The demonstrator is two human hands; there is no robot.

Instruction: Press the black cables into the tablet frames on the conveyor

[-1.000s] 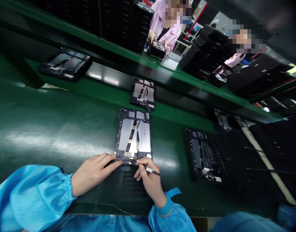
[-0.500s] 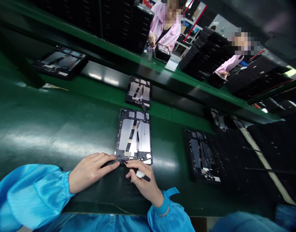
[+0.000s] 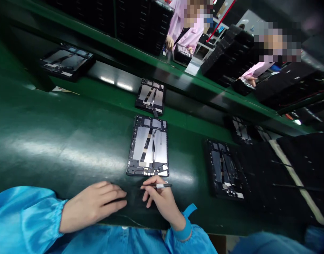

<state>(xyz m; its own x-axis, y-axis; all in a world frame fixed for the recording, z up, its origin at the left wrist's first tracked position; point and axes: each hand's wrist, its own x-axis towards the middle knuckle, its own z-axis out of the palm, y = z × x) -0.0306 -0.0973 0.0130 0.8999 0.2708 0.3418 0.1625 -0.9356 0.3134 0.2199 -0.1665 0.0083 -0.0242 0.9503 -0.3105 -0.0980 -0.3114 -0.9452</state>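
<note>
The left hand (image 3: 94,204) lies palm-down on the green work surface (image 3: 58,141) in the lower centre of the frame, fingers extended and loosely together, holding nothing. It rests just short of the near edge of the opened tablet (image 3: 149,146), not touching it.

The right hand (image 3: 162,201) sits just right of the left hand, also near the lower centre. It pinches a slim pen-like tool (image 3: 162,185) between thumb and forefinger; the tool lies roughly level, its dark tip pointing toward the right of the frame. The tool and fingertips are near the tablet's lower edge but apart from it.

The opened tablet lies flat at the centre of the frame, back cover off, long side running away from the viewer. Two silver battery panels and a ribbon cable between them are visible, with small components along the top and bottom edges.

A second opened tablet (image 3: 150,96) lies just beyond the first, above centre. A third (image 3: 66,60) rests in the upper left. A darker open unit (image 3: 225,169) lies to the right of centre, well apart from the hands.

Both sleeves (image 3: 24,218) are shiny blue. Across a raised green rail (image 3: 151,67) at the top of the frame, two other people in pink garments (image 3: 183,28) work among stacks of black trays (image 3: 225,53).
</note>
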